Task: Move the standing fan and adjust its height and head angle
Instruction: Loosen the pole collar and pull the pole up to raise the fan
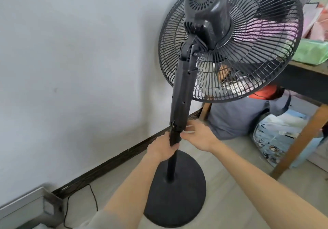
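— Where's the fan [182,94] right now?

— Right in front of me, close to the wall [71,69]. Its round base [188,202] sits flat on the floor [230,184], below and between my two forearms. The pole [171,165] rises from the base up into my left hand [162,149].

— And what is that hand doing?

— My left hand is clamped around the pole, fingers wrapped on it, just under the collar [174,135] where the thicker upper column [182,94] begins.

— The other one?

— My right hand [198,136] is just to the right of the collar, fingers loosely spread and reaching toward it. The fingertips are at the collar's edge, but I cannot tell whether they truly press on it. It isn't gripping anything that I can see.

— So the hands are close together?

— Near each other, one either side of the pole, not touching.

— How does the head stand?

— The cage [230,42] is above my hands and off to the right, its back toward me, with the motor housing [205,12] nearest my view. The column leans a little rightward as it goes up from my hands.

— Anything around you?

— A wooden table [305,79] beyond my right hand, with bags [276,136] on the floor under it. A dark cable [92,198] trails on the floor left of my left forearm, along the skirting board [113,159].
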`<action>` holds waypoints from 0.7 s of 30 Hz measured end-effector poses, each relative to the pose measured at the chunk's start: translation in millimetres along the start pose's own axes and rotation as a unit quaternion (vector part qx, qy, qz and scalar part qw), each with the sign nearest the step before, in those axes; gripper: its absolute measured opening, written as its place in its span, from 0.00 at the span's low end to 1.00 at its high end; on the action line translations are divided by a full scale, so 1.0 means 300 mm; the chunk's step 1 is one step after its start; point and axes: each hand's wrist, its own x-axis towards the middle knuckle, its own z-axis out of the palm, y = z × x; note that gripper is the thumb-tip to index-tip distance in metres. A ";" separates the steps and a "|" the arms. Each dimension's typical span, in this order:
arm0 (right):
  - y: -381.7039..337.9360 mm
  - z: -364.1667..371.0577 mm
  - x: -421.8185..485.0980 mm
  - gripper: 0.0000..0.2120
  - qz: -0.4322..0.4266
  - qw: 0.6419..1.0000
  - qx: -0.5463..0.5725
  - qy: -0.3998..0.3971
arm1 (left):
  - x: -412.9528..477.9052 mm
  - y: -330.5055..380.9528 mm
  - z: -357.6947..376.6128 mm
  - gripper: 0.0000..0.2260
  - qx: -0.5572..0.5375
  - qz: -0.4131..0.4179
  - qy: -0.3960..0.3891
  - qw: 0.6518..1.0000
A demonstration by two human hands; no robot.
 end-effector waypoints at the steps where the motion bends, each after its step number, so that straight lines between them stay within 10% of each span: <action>1: 0.009 0.014 0.009 0.21 0.004 1.000 0.003 -0.003 | -0.002 -0.017 0.019 0.23 0.067 -0.001 0.028 0.997; 6: 0.020 0.086 0.047 0.21 0.006 0.998 0.022 0.061 | 0.013 -0.128 -0.017 0.29 0.166 -0.144 -0.003 0.976; 9: 0.020 0.130 0.067 0.19 0.004 0.993 0.022 0.119 | 0.045 -0.167 -0.038 0.27 -0.042 -0.192 -0.150 0.969; 12: 0.021 0.141 0.078 0.18 0.006 0.991 0.021 0.129 | 0.081 -0.166 -0.018 0.24 -0.257 -0.222 -0.075 0.938; 16: 0.012 0.151 0.088 0.16 0.015 0.989 0.021 0.143 | 0.120 -0.147 -0.002 0.14 -0.165 -0.121 0.103 0.973; 21: 0.004 0.161 0.084 0.13 0.048 0.987 0.026 0.150 | 0.134 -0.115 0.030 0.17 -0.140 0.020 -0.105 0.984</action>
